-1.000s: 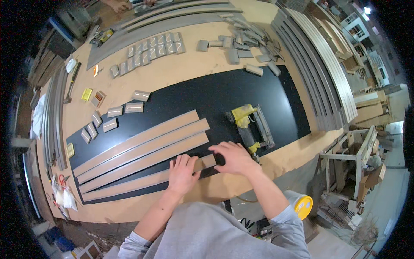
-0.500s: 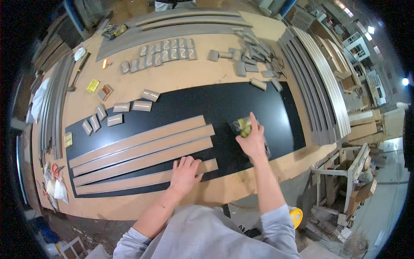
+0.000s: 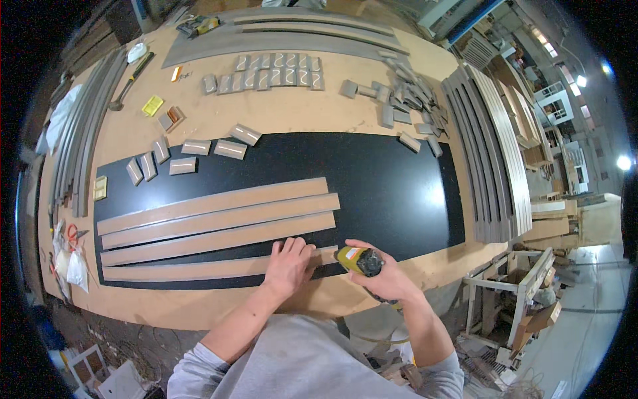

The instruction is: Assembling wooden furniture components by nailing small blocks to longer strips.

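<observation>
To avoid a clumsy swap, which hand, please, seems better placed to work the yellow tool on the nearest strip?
Probably the right hand: it holds the yellow tool by the nearest strip, on which the left hand rests.

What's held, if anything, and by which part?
The right hand holds the yellow nail gun by its handle. The left hand lies over the nearest strip toward its right end; whether it grips cannot be told.

From my remote station I record a panel (image 3: 392, 179) on the table (image 3: 199, 309). On its left half lie 4 strips (image 3: 219, 220); the right hand (image 3: 389, 276) has a power tool (image 3: 359, 258) at the nearest one's right end. Behind: 7 blocks (image 3: 183, 165). Pile (image 3: 402, 100) at back right, boards (image 3: 488, 159) beyond.
</observation>
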Demonstrator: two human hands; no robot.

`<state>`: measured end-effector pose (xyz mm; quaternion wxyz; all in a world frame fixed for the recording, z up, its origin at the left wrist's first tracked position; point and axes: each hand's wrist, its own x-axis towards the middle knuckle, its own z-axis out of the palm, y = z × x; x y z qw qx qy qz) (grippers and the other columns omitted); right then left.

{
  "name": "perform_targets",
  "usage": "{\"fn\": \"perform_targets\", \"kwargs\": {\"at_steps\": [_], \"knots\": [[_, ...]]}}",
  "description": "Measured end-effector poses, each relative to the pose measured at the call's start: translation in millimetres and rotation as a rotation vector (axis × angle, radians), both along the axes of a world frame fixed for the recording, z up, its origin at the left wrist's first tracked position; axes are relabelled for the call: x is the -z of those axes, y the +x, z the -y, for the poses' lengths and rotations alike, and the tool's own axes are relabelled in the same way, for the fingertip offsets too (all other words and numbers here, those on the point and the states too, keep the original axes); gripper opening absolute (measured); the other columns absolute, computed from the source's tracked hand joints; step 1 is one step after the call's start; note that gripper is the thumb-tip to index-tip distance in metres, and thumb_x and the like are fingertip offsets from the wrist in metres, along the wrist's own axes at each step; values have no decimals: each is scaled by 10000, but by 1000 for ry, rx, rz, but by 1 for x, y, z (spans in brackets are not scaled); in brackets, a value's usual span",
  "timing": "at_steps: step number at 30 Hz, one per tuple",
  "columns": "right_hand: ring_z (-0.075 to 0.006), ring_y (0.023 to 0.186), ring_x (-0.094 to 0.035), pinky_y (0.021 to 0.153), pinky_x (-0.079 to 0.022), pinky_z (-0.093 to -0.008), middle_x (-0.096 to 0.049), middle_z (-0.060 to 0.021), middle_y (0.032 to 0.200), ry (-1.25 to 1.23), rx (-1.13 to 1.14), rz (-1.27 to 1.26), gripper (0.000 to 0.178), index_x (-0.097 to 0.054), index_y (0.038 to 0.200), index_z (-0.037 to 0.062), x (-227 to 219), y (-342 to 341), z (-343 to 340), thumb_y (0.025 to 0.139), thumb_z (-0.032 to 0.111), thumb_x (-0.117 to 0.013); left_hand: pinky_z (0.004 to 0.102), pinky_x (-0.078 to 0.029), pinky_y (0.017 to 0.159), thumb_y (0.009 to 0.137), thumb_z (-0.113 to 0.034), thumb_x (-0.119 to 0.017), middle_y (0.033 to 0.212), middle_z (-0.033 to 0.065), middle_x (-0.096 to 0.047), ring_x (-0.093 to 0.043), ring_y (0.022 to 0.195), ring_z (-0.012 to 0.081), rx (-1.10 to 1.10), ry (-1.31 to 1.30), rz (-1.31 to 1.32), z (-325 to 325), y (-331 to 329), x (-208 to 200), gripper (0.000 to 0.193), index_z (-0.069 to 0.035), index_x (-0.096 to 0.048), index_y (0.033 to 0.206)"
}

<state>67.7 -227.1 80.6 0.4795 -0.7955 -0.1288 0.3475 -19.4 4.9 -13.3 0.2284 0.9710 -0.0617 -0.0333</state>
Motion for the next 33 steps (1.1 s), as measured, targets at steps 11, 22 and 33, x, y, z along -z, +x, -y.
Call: {"fn": "perform_targets", "kwargs": {"at_steps": [11,22,33], "knots": [[-72,615,-529,574,-491,-258,-651,2,926,-164,27,-88,685,-516,1520,230,-20,6,-10,894,110,-766,449,-405,994,810,-261,-808,1169,80,-553,-524,1192,261,13,-22,-37,0,-1,-2,539,-99,-619,1287],[-70,617,-531,565,-472,-260,-629,13,868,-168,45,-124,741,-449,1563,250,-22,-15,-6,904,137,-770,460,-407,1003,789,-230,-829,1175,94,-567,-537,1201,279,3,-52,5,0,0,7,526,-102,-625,1257],[-63,618,-532,561,-461,-249,-610,24,848,-69,23,-217,731,-461,1558,216,-27,-18,-37,907,143,-784,444,-419,991,813,-303,-820,1187,55,-578,-539,1198,263,-58,-178,137,-14,-8,10,531,-109,-620,1264]]}}
